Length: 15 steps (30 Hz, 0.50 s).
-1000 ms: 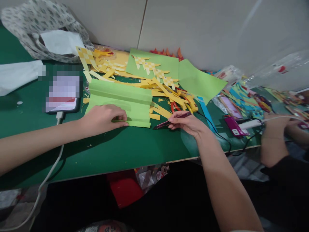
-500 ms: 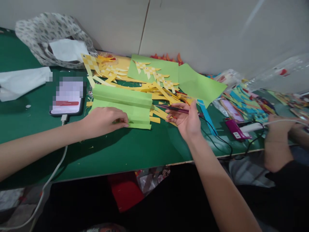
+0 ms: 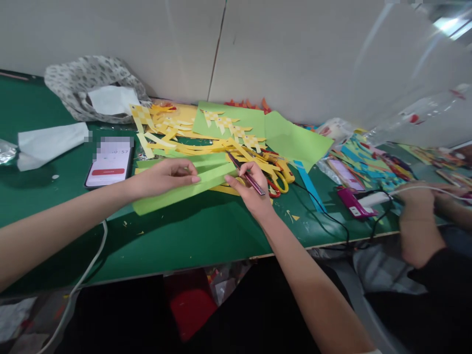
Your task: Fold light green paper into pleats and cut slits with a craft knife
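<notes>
A creased light green paper (image 3: 165,198) is tilted up off the green table between my hands. My left hand (image 3: 167,174) pinches its upper edge near the middle. At the paper's right end, my right hand (image 3: 252,186) grips the edge between thumb and finger and also holds a dark purple pen (image 3: 254,183), which points up and to the left. Behind the paper lie yellow paper strips (image 3: 199,146) and woven yellow-and-white pieces (image 3: 241,132). Yellow-handled scissors (image 3: 283,177) rest just right of my right hand.
A phone (image 3: 110,162) with a white cable lies at left, near a patterned cloth bag (image 3: 92,81). To the right are a blue strip (image 3: 309,187), a magenta power bank (image 3: 354,202), black cables and another person's hand (image 3: 415,194). A wall stands behind.
My right hand has moved left and down and taken hold of the green paper's right end. The paper, flatter before, is now lifted and tilted. The camera view has shifted slightly.
</notes>
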Each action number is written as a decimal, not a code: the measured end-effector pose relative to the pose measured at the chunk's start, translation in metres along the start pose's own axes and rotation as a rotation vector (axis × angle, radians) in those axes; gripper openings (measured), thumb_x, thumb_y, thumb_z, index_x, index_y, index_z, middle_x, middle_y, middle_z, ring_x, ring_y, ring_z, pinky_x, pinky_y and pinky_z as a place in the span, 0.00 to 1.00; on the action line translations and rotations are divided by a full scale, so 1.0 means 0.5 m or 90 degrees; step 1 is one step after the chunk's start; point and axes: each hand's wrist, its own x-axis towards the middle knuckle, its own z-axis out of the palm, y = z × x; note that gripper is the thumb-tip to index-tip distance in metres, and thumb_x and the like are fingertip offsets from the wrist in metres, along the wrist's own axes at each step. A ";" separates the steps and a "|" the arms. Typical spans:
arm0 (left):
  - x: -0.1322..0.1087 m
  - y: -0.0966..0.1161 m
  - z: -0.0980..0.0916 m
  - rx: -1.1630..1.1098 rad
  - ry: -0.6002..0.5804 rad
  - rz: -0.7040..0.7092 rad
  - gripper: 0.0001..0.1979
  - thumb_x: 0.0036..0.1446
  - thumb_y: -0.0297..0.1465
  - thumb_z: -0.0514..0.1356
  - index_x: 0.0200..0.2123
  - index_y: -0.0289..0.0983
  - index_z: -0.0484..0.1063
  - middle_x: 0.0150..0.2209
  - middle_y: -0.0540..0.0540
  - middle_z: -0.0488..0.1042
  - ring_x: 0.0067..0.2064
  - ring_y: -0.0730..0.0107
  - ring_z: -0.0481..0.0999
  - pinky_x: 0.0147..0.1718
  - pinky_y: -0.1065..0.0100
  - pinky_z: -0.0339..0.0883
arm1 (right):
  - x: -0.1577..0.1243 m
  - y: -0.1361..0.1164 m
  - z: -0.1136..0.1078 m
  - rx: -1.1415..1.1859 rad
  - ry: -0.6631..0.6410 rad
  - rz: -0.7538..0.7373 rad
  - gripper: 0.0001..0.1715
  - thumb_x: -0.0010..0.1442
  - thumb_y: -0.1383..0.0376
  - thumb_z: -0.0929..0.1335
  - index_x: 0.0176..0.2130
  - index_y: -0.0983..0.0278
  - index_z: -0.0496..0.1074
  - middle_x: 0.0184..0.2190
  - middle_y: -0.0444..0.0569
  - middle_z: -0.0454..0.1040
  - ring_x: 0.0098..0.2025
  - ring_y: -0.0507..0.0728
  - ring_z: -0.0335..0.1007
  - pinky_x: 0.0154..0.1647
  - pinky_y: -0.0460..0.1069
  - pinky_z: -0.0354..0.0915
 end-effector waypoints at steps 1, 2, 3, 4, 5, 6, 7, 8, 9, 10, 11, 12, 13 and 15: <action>0.003 0.002 0.001 -0.009 -0.028 -0.025 0.14 0.56 0.43 0.59 0.34 0.38 0.68 0.24 0.54 0.66 0.27 0.75 0.66 0.26 0.74 0.58 | 0.004 0.004 0.001 0.003 0.000 0.008 0.20 0.49 0.61 0.75 0.30 0.59 0.59 0.28 0.38 0.60 0.29 0.50 0.60 0.34 0.47 0.60; 0.006 0.006 0.002 -0.018 -0.054 -0.051 0.14 0.55 0.43 0.60 0.36 0.38 0.69 0.24 0.54 0.67 0.27 0.75 0.66 0.26 0.74 0.59 | 0.007 0.006 0.000 0.007 -0.013 0.016 0.20 0.49 0.61 0.75 0.30 0.60 0.59 0.27 0.38 0.58 0.28 0.49 0.58 0.32 0.47 0.59; 0.010 0.010 0.001 -0.030 -0.074 -0.073 0.15 0.54 0.43 0.60 0.38 0.39 0.70 0.26 0.53 0.68 0.28 0.74 0.68 0.27 0.73 0.61 | 0.010 0.007 0.000 0.011 -0.039 0.024 0.21 0.48 0.61 0.75 0.30 0.60 0.59 0.27 0.38 0.57 0.28 0.49 0.56 0.31 0.47 0.58; 0.014 0.014 0.001 -0.046 -0.088 -0.089 0.16 0.53 0.43 0.61 0.39 0.39 0.71 0.28 0.51 0.70 0.30 0.73 0.70 0.28 0.72 0.63 | 0.013 0.007 -0.001 0.011 -0.071 0.032 0.21 0.47 0.60 0.75 0.30 0.60 0.59 0.26 0.38 0.57 0.28 0.49 0.56 0.31 0.47 0.57; 0.020 0.019 0.000 -0.066 -0.092 -0.095 0.17 0.53 0.44 0.61 0.41 0.39 0.72 0.32 0.49 0.72 0.33 0.71 0.72 0.31 0.71 0.66 | 0.015 0.005 -0.002 0.009 -0.104 0.039 0.22 0.47 0.60 0.75 0.30 0.60 0.59 0.26 0.38 0.57 0.28 0.50 0.56 0.30 0.47 0.57; 0.026 0.024 0.001 -0.087 -0.091 -0.096 0.18 0.53 0.44 0.61 0.41 0.39 0.72 0.35 0.47 0.73 0.36 0.70 0.73 0.33 0.69 0.67 | 0.016 0.003 -0.002 0.005 -0.135 0.044 0.22 0.47 0.59 0.75 0.30 0.60 0.59 0.26 0.38 0.58 0.28 0.50 0.56 0.30 0.47 0.56; 0.034 0.029 0.003 -0.103 -0.088 -0.092 0.18 0.52 0.45 0.62 0.41 0.39 0.73 0.37 0.46 0.73 0.37 0.69 0.73 0.34 0.69 0.68 | 0.018 0.000 -0.001 0.001 -0.158 0.046 0.22 0.47 0.59 0.75 0.30 0.60 0.58 0.26 0.38 0.58 0.28 0.50 0.56 0.30 0.47 0.56; 0.041 0.033 0.005 -0.116 -0.076 -0.091 0.18 0.51 0.45 0.62 0.40 0.39 0.73 0.38 0.46 0.73 0.38 0.69 0.73 0.34 0.69 0.68 | 0.018 -0.004 0.000 -0.002 -0.172 0.046 0.22 0.47 0.59 0.75 0.30 0.60 0.58 0.26 0.38 0.58 0.28 0.50 0.56 0.30 0.47 0.56; 0.048 0.036 0.010 -0.130 -0.062 -0.100 0.19 0.51 0.45 0.62 0.41 0.39 0.73 0.38 0.46 0.74 0.37 0.70 0.72 0.33 0.70 0.67 | 0.019 -0.007 0.001 -0.007 -0.179 0.044 0.22 0.47 0.59 0.75 0.30 0.60 0.58 0.26 0.38 0.58 0.28 0.50 0.56 0.30 0.47 0.56; 0.055 0.038 0.014 -0.143 -0.041 -0.112 0.20 0.49 0.46 0.64 0.41 0.39 0.73 0.35 0.47 0.74 0.35 0.71 0.72 0.31 0.71 0.66 | 0.020 -0.010 0.003 -0.014 -0.181 0.042 0.22 0.47 0.58 0.75 0.30 0.60 0.58 0.26 0.38 0.58 0.28 0.50 0.56 0.29 0.47 0.56; 0.061 0.039 0.020 -0.152 -0.027 -0.123 0.20 0.48 0.45 0.65 0.40 0.39 0.73 0.33 0.48 0.73 0.32 0.72 0.71 0.28 0.71 0.64 | 0.020 -0.013 0.004 -0.020 -0.176 0.039 0.22 0.47 0.58 0.75 0.30 0.60 0.58 0.26 0.38 0.58 0.28 0.50 0.56 0.29 0.47 0.55; 0.066 0.039 0.024 -0.163 -0.013 -0.128 0.20 0.47 0.44 0.66 0.39 0.38 0.73 0.31 0.48 0.73 0.30 0.72 0.70 0.26 0.72 0.63 | 0.021 -0.016 0.006 -0.026 -0.167 0.037 0.22 0.47 0.58 0.75 0.30 0.60 0.58 0.26 0.38 0.58 0.28 0.50 0.56 0.29 0.47 0.55; 0.069 0.038 0.029 -0.180 0.002 -0.125 0.19 0.46 0.43 0.67 0.38 0.37 0.74 0.30 0.48 0.73 0.29 0.73 0.70 0.25 0.71 0.62 | 0.022 -0.018 0.008 -0.029 -0.155 0.034 0.22 0.47 0.57 0.75 0.30 0.60 0.59 0.26 0.38 0.58 0.27 0.50 0.56 0.29 0.47 0.55; 0.072 0.036 0.033 -0.227 0.029 -0.097 0.15 0.46 0.39 0.68 0.34 0.36 0.74 0.31 0.49 0.74 0.31 0.73 0.71 0.29 0.71 0.63 | 0.025 -0.022 0.011 -0.031 -0.122 0.028 0.22 0.47 0.57 0.75 0.30 0.60 0.59 0.26 0.39 0.57 0.26 0.49 0.55 0.28 0.47 0.55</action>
